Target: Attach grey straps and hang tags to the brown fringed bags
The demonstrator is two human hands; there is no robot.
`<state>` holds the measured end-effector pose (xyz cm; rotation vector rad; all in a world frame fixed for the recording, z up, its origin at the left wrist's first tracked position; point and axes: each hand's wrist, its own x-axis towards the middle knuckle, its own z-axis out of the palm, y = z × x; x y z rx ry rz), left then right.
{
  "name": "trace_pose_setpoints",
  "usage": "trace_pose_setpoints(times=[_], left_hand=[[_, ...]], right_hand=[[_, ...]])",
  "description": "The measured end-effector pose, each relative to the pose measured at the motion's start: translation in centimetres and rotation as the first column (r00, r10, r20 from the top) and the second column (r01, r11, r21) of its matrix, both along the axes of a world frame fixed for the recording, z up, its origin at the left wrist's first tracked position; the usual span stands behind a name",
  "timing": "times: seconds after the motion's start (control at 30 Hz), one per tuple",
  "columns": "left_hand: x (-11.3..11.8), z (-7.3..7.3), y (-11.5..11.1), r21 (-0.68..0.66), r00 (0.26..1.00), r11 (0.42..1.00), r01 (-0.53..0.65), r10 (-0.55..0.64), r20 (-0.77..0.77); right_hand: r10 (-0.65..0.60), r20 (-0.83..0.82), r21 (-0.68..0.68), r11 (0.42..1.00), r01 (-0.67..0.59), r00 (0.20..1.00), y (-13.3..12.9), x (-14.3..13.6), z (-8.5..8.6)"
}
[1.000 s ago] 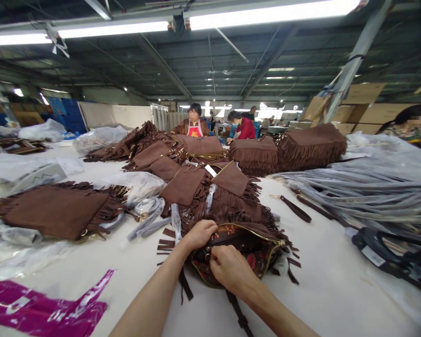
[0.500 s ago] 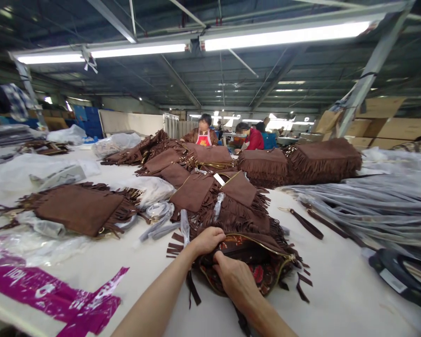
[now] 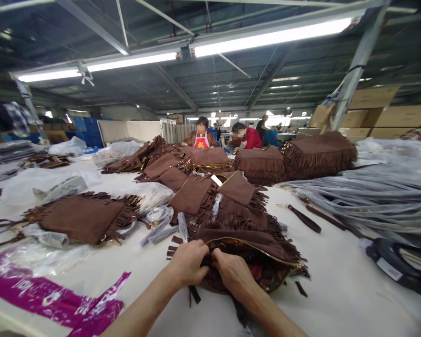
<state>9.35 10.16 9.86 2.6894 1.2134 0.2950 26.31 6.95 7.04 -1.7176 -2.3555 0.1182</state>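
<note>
A brown fringed bag lies unzipped in front of me, with its dark patterned lining showing through the wide opening. At the left end of the zipper, my left hand is closed on the bag's edge. My right hand is closed too, its fingertips tucked into the mouth close to the left hand. Exactly what the right fingertips pinch inside is hidden. Behind this bag, more brown fringed bags lie overlapping, with plastic-wrapped pieces among them.
Stacked fringed bags line the table's far side. Another fringed bag lies left, near purple printed plastic. At right are a wrist strap, plastic-wrapped straps and a black tape dispenser. Two people sit across the table.
My left hand has moved left and down, from the bag's upper edge to its left end. The right hand has shifted slightly and stays at the opening. The view has turned slightly.
</note>
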Motion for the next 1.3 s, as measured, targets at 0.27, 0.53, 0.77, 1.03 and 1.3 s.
trace_pose_setpoints(times=[0.27,0.53,0.77,1.03,1.3], left_hand=[[2.6,-0.9,-1.0,0.051,0.970,0.995,-0.088,0.097,-0.221],[0.6,0.9,-0.9,0.106,0.999,0.994,-0.009,0.006,0.035],[3.1,3.1,-1.7,-0.235,0.732,0.971,0.031,0.138,0.668],[3.6,-0.1,-1.0,-0.722,0.443,0.612,0.324,0.576,0.687],[3.3,-0.4,-1.2,-0.743,0.367,0.599,0.297,0.647,0.668]], right_hand=[[-0.024,-0.202,-0.057,0.998,0.013,0.979,0.8,0.3,-1.5],[-0.016,-0.712,-0.134,0.984,-0.115,0.702,0.6,1.9,-0.5],[-0.346,-0.930,-0.366,0.859,-0.357,0.122,-0.4,3.3,2.0],[-0.516,-0.827,-0.345,0.779,-0.524,-0.222,-0.4,3.4,1.8],[-0.307,-0.949,-0.268,0.905,-0.330,-0.073,-0.4,3.0,1.9]])
